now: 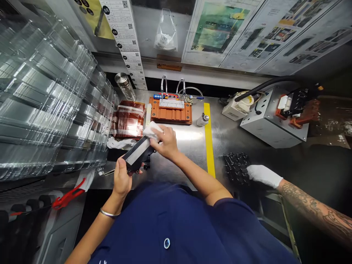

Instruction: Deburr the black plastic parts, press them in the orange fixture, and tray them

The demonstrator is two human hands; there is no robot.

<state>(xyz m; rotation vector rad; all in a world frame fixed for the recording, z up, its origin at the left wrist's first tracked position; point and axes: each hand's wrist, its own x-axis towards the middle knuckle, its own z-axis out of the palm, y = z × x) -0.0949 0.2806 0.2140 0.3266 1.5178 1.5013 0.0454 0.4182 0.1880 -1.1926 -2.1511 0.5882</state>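
My left hand (123, 177) grips the near end of a long black plastic part (140, 152) with a silvery strip along its upper face. The part is held tilted above the metal bench. At its far end, my right hand (167, 142) pinches a white wiping cloth (151, 130) and presses it against the part. Just beyond my hands stands an orange-brown fixture block (172, 115) with two bent metal hoses. Left of the cloth lies a stack of reddish-brown film-wrapped sheets (128, 119). Some of the part's underside is hidden by my fingers.
Tall stacks of clear plastic trays (55, 110) rise on the left. A red air gun (67, 196) hangs below them. A small bottle (202, 120) stands beside yellow tape (209, 143). At right, a co-worker's gloved hand (264, 175) touches several black parts (236, 167) near a grey machine (272, 121).
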